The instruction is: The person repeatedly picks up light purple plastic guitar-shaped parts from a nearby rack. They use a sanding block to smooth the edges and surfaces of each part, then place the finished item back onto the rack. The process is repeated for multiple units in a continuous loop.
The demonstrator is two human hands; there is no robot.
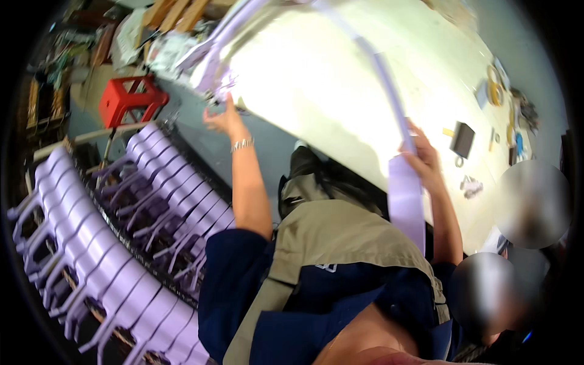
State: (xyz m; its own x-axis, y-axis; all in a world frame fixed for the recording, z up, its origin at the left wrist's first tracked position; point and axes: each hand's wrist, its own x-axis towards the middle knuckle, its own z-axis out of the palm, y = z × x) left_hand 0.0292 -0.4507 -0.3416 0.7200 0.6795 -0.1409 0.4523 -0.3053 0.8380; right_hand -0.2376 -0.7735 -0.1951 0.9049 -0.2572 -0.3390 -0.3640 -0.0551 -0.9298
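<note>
My right hand [423, 155] is closed on a lavender curved piece. Its narrow rail [386, 82] arcs up over the white table, and a wide flat lavender panel [406, 201] hangs below the hand near my apron; whether rail and panel are one part I cannot tell. My left hand [225, 120] is raised past the table's left edge, fingers apart, forefinger pointing up. Just beyond its fingertips are the ends of more lavender parts [211, 70], partly washed out by glare. Contact between the fingertips and these parts is hard to make out.
Racks at left carry rows of similar lavender pieces [91, 201] with prongs. A red stool [131, 100] stands behind them. On the white table [304, 79] are a dark block [462, 140], a crumpled scrap [470, 187] and tape rolls [494, 85]. People are close at right.
</note>
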